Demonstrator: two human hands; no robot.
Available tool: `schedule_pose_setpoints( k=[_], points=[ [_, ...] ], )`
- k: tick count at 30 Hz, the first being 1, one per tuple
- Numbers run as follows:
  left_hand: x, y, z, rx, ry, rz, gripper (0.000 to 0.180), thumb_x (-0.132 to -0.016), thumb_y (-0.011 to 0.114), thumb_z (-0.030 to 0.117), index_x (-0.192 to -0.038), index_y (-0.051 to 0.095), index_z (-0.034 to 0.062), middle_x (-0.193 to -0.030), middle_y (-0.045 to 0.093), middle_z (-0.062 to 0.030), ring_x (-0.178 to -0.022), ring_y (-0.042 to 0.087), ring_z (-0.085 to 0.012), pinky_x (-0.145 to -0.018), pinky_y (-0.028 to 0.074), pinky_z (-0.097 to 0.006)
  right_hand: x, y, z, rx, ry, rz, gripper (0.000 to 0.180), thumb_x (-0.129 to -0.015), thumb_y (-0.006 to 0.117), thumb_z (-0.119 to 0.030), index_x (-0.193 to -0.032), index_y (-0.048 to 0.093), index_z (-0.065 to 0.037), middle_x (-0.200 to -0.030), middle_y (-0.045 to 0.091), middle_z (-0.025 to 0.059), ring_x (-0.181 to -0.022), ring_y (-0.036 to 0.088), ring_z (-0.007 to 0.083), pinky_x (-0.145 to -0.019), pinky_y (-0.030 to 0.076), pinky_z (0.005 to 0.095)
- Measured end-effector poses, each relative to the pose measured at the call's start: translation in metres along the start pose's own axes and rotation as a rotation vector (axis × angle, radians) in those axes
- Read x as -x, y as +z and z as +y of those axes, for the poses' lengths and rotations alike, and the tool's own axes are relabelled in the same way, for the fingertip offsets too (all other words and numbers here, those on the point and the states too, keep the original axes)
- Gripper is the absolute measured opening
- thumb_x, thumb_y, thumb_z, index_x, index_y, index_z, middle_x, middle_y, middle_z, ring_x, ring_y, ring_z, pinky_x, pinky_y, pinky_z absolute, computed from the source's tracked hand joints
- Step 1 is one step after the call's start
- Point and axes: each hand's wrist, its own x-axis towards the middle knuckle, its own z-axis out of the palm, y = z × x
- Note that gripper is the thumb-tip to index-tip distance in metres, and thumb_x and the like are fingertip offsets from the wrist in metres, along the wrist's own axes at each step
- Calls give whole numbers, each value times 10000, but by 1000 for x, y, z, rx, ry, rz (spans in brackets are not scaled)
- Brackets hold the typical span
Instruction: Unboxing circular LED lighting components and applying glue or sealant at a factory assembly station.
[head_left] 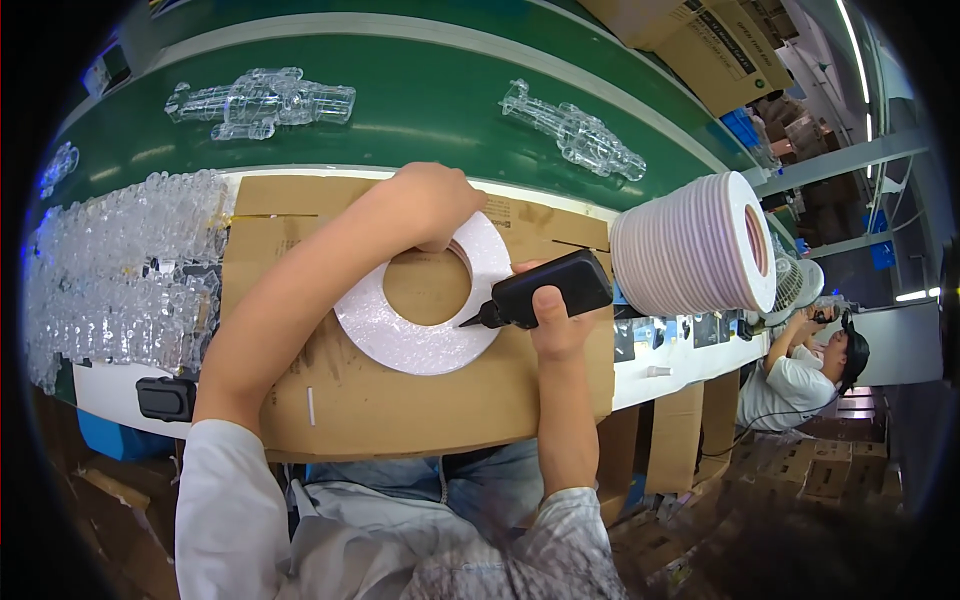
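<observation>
A flat white ring [420, 348] with a speckled, glossy face lies on a brown cardboard sheet [365, 420] in front of me. My left hand [436, 203] reaches across to its far side, closed round the ring's band, with the fingertips partly hidden. A black squeeze bottle [556, 287] with a narrow nozzle is gripped in my right hand [557, 325]. It lies nearly level, and its tip points left onto the ring's near right face. I cannot tell whether anything comes out of the tip.
A stack of similar rings [685, 245] lies on its side at the right. Clear plastic figures [130, 270] crowd the left, and more [575, 130] lie on the green belt [420, 100]. A black box-shaped object [166, 398] and a co-worker [800, 375] flank the bench.
</observation>
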Motion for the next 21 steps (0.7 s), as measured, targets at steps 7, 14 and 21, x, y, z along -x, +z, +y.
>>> schedule_pose_setpoints(
  k=[7,14,21],
  points=[
    [-4,4,-1,-53,36,48,505,-548,707,38,-1042,602,52,-917,650,-148,-846,647,-300,-668,539,-391,0,3,-5,24,-6,-12,454,-759,691,-356,-924,570,49,-843,648,164,-714,623,193,-633,518,298],
    [4,-9,3,-53,20,-16,517,-567,701,49,-1072,594,68,-936,647,-142,-859,643,-299,-677,537,-393,-1,6,-11,31,12,-25,429,-761,687,-348,-906,585,42,-835,653,158,-708,627,192,-636,519,299],
    [-1,3,4,-25,-8,17,507,-595,747,163,-1063,578,66,-1020,585,-173,-938,606,-321,-779,511,-389,-3,6,-14,44,5,-44,433,-759,687,-343,-907,580,49,-826,652,160,-709,630,197,-642,520,301]
  ],
)
